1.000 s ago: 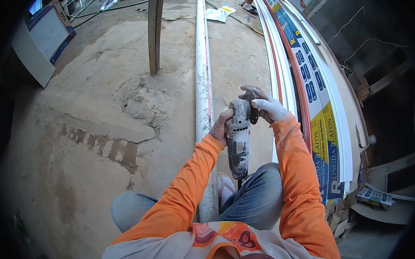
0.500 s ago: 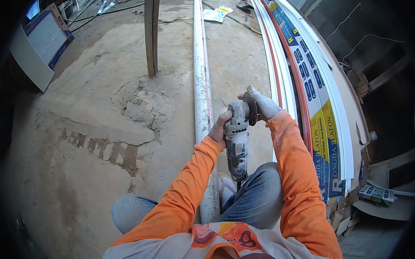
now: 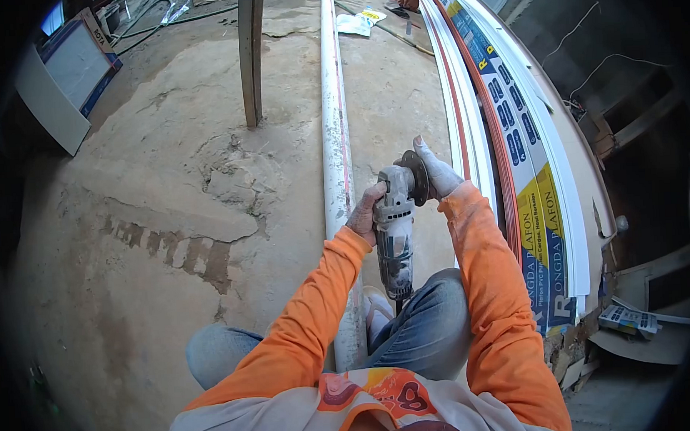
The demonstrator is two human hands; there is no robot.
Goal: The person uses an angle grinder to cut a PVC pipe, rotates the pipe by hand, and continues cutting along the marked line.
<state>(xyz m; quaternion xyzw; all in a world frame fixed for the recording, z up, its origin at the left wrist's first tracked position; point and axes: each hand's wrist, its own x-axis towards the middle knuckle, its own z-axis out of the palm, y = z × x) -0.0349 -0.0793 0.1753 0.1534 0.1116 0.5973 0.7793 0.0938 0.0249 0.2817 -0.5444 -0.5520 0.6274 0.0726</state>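
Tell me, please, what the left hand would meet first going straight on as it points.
The grinder, which the left hand already holds; beyond it, probably the disc, though depth is unclear.

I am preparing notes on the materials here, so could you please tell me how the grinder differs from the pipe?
The grinder is short and bulky, while the pipe is long and slim. The grinder is mostly grey and dark; the pipe is white with a red line along it. The grinder is held by the left hand, whereas the pipe lies on the floor. Both have dirty surfaces.
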